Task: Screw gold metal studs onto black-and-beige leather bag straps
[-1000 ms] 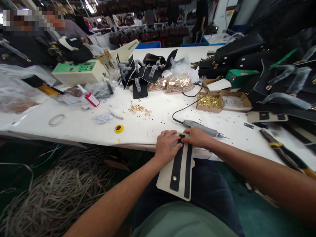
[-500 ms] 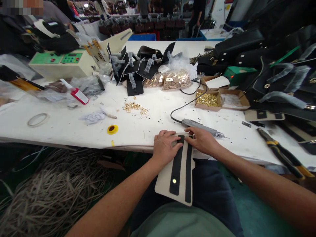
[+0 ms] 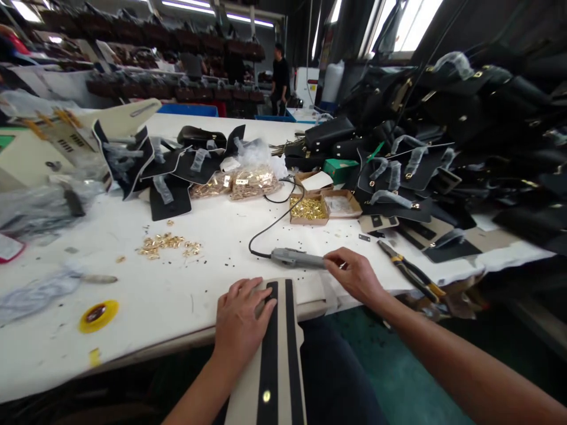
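A beige panel (image 3: pixel 283 354) with two black strips leans over the table's front edge toward my lap. One strip carries a round gold stud (image 3: pixel 266 396). My left hand (image 3: pixel 241 321) lies over the panel's upper part, its thumb and fingers closing on the end of the strip with the stud. To the right, my right hand (image 3: pixel 354 273) has its fingers closed around the front end of a grey corded electric screwdriver (image 3: pixel 295 258), which lies on the table. Its tip is hidden by the hand.
Loose gold fittings (image 3: pixel 163 244) lie at left, near a yellow tape roll (image 3: pixel 98 316). Behind are a box of gold parts (image 3: pixel 308 209) and bagged metal pieces (image 3: pixel 252 181). Pliers (image 3: pixel 411 271) rest at right, before piled black bags (image 3: pixel 478 130). A person (image 3: pixel 280 77) stands far back.
My right hand has left the panel and moved right onto the screwdriver. My left hand stays on the panel. The view has turned to the right.
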{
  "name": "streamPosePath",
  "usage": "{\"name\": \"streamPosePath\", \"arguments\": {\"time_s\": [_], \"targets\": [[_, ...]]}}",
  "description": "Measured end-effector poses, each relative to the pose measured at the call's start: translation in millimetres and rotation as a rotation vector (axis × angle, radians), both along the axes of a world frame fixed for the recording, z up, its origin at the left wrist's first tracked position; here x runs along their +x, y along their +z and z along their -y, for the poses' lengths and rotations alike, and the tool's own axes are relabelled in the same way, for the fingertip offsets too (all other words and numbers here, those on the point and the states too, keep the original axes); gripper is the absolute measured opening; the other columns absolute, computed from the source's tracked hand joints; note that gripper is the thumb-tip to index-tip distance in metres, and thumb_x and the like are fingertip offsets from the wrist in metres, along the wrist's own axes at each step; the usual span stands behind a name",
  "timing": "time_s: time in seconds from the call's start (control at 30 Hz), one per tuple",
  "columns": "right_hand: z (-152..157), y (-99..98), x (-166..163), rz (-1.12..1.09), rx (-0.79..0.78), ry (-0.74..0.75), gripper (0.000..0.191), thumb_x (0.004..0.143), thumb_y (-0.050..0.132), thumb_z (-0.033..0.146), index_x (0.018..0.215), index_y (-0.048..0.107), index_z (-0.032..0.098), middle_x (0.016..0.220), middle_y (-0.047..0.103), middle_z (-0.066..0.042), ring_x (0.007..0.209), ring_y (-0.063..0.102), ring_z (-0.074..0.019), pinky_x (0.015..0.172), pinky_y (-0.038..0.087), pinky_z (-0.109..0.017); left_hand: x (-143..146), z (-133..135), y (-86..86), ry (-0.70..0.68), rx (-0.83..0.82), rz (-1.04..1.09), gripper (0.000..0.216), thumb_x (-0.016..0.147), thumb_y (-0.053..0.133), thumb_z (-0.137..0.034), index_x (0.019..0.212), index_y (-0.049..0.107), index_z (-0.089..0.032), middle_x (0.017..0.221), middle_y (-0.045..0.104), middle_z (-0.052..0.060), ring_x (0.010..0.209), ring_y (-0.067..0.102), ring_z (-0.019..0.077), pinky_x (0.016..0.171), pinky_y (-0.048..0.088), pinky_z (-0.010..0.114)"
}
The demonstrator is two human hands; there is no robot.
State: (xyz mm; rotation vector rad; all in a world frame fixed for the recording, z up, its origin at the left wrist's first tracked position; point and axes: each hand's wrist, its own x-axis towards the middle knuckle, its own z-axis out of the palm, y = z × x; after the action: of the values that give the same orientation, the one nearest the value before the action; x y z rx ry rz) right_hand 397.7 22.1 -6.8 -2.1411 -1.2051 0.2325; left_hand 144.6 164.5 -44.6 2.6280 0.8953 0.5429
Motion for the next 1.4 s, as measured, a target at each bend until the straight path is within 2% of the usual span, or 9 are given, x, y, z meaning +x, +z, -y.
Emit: {"name": "streamPosePath", "arguments": {"time_s": [0.07,0.17,0.33,0.53,0.8,1.0,1.23,1.4], "targets": [[1.4,-4.0,35.2,0.081,-0.108,-0.109,0.023,0.093,0.056,0.036,0.097,0.073,0.021,0.094,0.075,-0.004,0.083,0.068,-0.0195,0.08,0.051,-0.03,0.5,0.9,-1.2,0.003,0.013,0.001,0.02,0.091,0.064,-0.034,0.106,0.076,-0.033,0.13,0.07,0.0,0.125,0.055,0.0314,0.096,0.045,0.051],[-2.2,-12.9,80.6,0.15,-0.212,-0.172,0.025,0.092,0.058,0.033,0.104,0.074,0.019,0.097,0.076,-0.005,0.087,0.068,-0.0201,0.083,0.049,-0.03,0.9,1.5,-3.3,0.004,0.023,0.014,0.02,0.09,0.064,-0.033,0.107,0.075,-0.032,0.13,0.07,0.001,0.126,0.055,0.0315,0.099,0.044,0.052],[-20.6,-22.3,115.6,0.216,-0.345,-0.168,0.029,0.09,0.06,0.032,0.112,0.075,0.021,0.105,0.075,-0.006,0.094,0.066,-0.0207,0.083,0.046,-0.029,0.3,1.6,-4.0,0.006,0.018,0.022,0.019,0.09,0.065,-0.033,0.106,0.075,-0.032,0.129,0.071,0.001,0.126,0.056,0.0315,0.1,0.044,0.052],[-40.0,-15.2,123.8,0.3,-0.514,-0.116,0.028,0.091,0.058,0.042,0.103,0.079,0.029,0.113,0.074,-0.004,0.1,0.064,-0.0239,0.073,0.041,-0.029,1.6,3.4,-1.2,0.015,-0.01,0.016,0.02,0.09,0.065,-0.032,0.107,0.075,-0.033,0.13,0.071,0.0,0.126,0.057,0.031,0.1,0.043,0.052],[-57.1,2.0,131.2,0.381,-0.707,-0.015,0.025,0.086,0.061,0.039,0.098,0.08,0.028,0.109,0.075,-0.006,0.098,0.065,-0.0253,0.071,0.039,-0.03,1.2,5.2,2.4,0.025,-0.039,0.012,0.019,0.09,0.066,-0.032,0.107,0.075,-0.032,0.129,0.07,0.0,0.126,0.056,0.0299,0.101,0.042,0.051],[-65.6,9.9,129.2,0.452,-0.811,0.044,0.027,0.088,0.06,0.039,0.102,0.08,0.028,0.114,0.074,-0.009,0.102,0.066,-0.0295,0.075,0.044,-0.033,1.4,5.9,3.2,0.028,-0.048,0.028,0.018,0.089,0.068,-0.031,0.105,0.075,-0.032,0.129,0.071,0.0,0.126,0.056,0.0299,0.1,0.043,0.05],[-81.0,15.7,123.3,0.539,-0.888,0.154,0.029,0.092,0.054,0.031,0.1,0.078,0.018,0.115,0.073,-0.019,0.109,0.065,-0.0349,0.087,0.047,-0.041,1.3,7.0,2.6,0.025,-0.039,0.031,0.018,0.088,0.068,-0.031,0.105,0.075,-0.032,0.128,0.071,0.001,0.125,0.057,0.0301,0.099,0.043,0.05],[-87.6,16.0,130.0,0.553,-0.934,0.182,0.031,0.092,0.05,0.028,0.102,0.078,0.018,0.117,0.072,-0.018,0.109,0.066,-0.0336,0.084,0.05,-0.039,0.8,8.0,2.6,0.033,-0.048,0.037,0.018,0.088,0.068,-0.031,0.105,0.075,-0.031,0.128,0.071,0.001,0.125,0.057,0.0299,0.099,0.043,0.05]]}}
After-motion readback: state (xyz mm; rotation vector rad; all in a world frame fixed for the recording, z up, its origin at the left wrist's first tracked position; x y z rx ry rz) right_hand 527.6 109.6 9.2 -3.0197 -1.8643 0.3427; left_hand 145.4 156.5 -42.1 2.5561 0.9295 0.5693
